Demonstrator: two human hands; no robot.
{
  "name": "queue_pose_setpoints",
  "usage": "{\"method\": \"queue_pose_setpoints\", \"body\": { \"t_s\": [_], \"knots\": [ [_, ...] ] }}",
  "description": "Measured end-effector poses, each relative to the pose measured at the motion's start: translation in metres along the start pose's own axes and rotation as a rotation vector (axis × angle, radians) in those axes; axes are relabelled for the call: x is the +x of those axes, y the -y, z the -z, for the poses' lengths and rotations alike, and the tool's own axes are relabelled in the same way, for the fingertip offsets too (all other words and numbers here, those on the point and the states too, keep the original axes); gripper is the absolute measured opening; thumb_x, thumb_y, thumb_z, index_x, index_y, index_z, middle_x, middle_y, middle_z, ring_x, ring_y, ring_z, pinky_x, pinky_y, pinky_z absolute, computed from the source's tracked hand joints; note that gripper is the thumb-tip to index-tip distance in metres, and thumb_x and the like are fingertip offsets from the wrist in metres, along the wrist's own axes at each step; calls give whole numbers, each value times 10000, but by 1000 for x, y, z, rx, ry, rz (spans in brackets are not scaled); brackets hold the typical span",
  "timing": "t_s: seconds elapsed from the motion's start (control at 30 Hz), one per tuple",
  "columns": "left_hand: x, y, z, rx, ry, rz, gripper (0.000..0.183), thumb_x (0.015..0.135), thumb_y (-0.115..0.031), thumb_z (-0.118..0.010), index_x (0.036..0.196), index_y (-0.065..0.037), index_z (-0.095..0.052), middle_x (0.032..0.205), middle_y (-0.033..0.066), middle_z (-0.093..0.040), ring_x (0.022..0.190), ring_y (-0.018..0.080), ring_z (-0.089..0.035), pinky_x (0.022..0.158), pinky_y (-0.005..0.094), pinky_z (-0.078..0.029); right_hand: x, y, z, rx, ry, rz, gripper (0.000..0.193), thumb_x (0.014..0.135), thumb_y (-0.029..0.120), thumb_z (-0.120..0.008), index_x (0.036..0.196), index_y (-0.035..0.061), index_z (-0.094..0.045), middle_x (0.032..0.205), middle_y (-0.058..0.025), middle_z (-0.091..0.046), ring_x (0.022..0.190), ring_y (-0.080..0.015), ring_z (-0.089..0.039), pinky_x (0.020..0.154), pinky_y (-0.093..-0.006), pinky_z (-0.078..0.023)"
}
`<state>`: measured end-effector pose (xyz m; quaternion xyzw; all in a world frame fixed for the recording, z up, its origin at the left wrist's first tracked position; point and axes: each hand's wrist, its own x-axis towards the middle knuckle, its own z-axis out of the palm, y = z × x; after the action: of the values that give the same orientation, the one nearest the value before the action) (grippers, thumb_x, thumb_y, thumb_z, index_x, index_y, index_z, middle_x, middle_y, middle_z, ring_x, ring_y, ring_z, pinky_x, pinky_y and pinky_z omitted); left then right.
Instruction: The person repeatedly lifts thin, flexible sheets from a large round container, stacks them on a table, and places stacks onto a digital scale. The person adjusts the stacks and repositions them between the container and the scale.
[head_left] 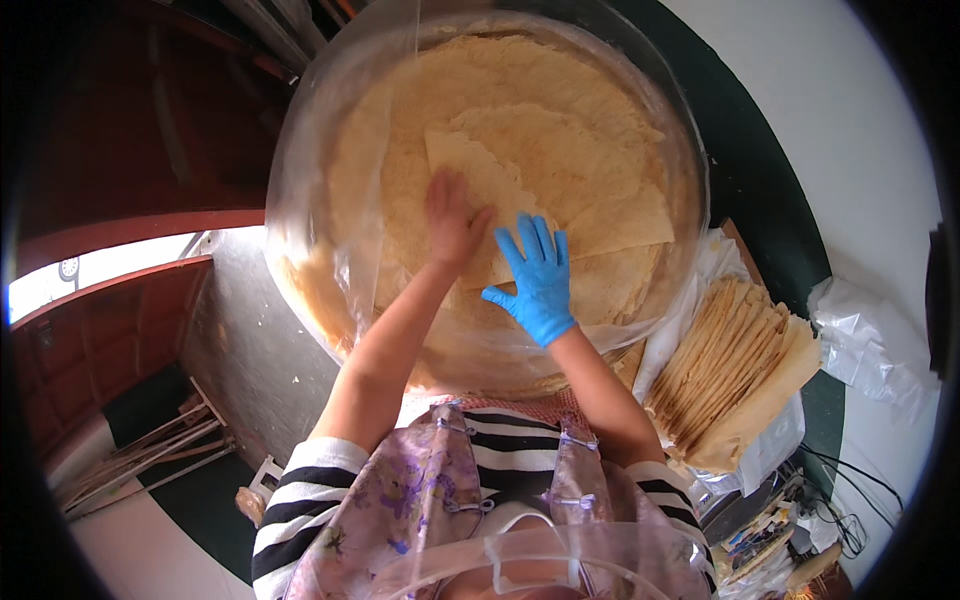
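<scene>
A big round stack of thin tan flatbreads [520, 110] lies on a wide round surface, partly under clear plastic sheeting [320, 190]. On top rests a folded flatbread piece [480, 165]. My bare left hand [450, 220] presses flat on this folded piece, fingers spread. My right hand [538, 280], in a blue glove, lies flat beside it on the same bread, fingers apart. Neither hand grips anything.
A pile of folded flatbreads [735, 365] sits on white plastic at the right. More crumpled white plastic [865, 340] lies further right. Cables and small items [800, 515] are at lower right. A red wooden frame [120, 230] and a grey floor [250, 350] lie at left.
</scene>
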<state>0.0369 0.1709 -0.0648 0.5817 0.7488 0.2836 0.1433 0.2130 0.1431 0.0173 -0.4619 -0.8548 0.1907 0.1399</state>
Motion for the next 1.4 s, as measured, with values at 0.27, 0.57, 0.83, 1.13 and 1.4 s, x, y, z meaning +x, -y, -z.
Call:
{"method": "queue_pose_setpoints", "body": {
  "t_s": [0.27, 0.57, 0.83, 1.13, 1.4],
  "knots": [
    [-38, -50, 76, -1139, 280, 772, 416, 812, -66, -588, 1198, 0, -447, 1031, 110, -609, 894, 194, -621, 704, 332, -535, -10, -33, -30, 127, 42, 122, 770, 709, 327, -725, 1365, 118, -380, 1373, -147, -387, 1279, -326, -360, 1075, -460, -258],
    [-18, -94, 60, -539, 178, -115, 558, 840, -161, -630, 1316, 16, -399, 1306, 194, -437, 1126, 296, -513, 895, 412, -440, -35, -46, -59, 1391, -290, -725, 439, 908, 226, -576, 1296, 56, -458, 1284, -97, -490, 1146, -189, -495, 941, -331, -439],
    [39, -47, -29, 167, 133, -397, 556, 844, -340, -564, 1323, -89, -437, 1454, 182, -271, 1362, 335, -207, 1098, 507, -148, -22, -84, -45, 1973, -52, -1082, 489, 868, 307, -626, 1270, 78, -467, 1205, -92, -556, 1088, -266, -550, 854, -448, -496],
    [1, -42, -32, -1013, -118, 284, 508, 818, -123, -655, 1251, 21, -432, 1278, 152, -468, 1158, 248, -477, 936, 368, -428, -26, -80, -29, 2151, -40, -1126, 419, 894, 230, -591, 1261, 67, -472, 1223, -97, -552, 1090, -268, -551, 881, -461, -483],
    [-73, -136, 39, -1530, 427, 666, 278, 848, -23, -597, 1124, -30, -570, 1067, 96, -625, 984, 203, -602, 849, 342, -504, -124, -37, 28, 2283, -109, -931, 464, 937, 263, -489, 1329, 40, -378, 1321, -125, -449, 1187, -289, -462, 1002, -417, -399]
  ]
}}
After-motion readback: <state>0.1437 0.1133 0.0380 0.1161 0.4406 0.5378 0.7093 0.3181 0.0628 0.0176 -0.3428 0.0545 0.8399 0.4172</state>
